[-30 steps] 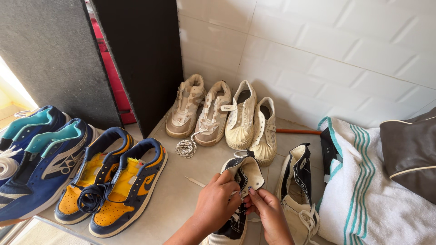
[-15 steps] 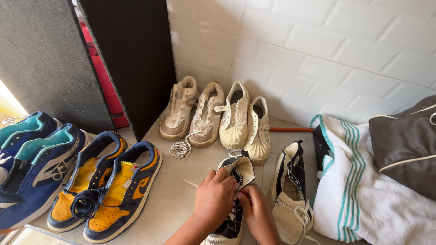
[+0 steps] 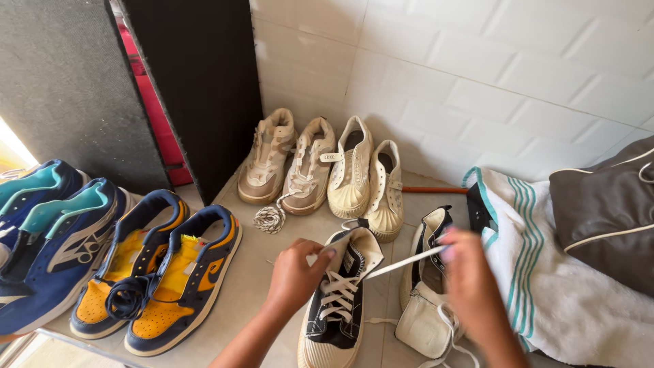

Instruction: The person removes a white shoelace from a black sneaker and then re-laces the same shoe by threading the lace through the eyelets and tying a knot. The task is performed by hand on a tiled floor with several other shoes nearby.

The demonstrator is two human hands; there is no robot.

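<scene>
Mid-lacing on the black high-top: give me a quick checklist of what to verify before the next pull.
1. Left hand steadies the black high-top at its collar: ok.
2. Right hand pinches the white lace, drawn taut to the side: ok.
3. Lower eyelets crossed evenly: ok.
4. Top eyelets threaded: cannot tell, left hand covers them.
5. Lace tip intact: cannot tell, right hand blurred.
6. Path clear: not ok, the second high-top lies under the right hand, the striped towel beside it.
</scene>
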